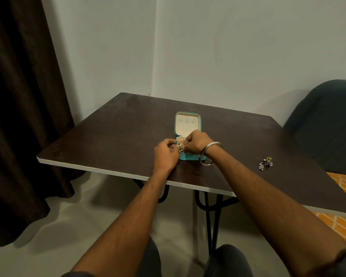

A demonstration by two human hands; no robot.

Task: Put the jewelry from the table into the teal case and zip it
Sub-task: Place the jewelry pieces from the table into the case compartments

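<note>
Both forearms reach in, left hand (166, 151) and right hand (196, 142) curled over the open teal zip case (188, 124), grasp unclear; remaining small jewelry cluster (265, 162) lies well right of the right hand, nearer it.

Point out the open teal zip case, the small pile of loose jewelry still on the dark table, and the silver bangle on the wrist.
open teal zip case (188, 157): head view, front wall.
loose jewelry pile (265, 162): head view, middle of the cluster.
silver bangle (203, 156): head view, lower band, right wrist.
</note>
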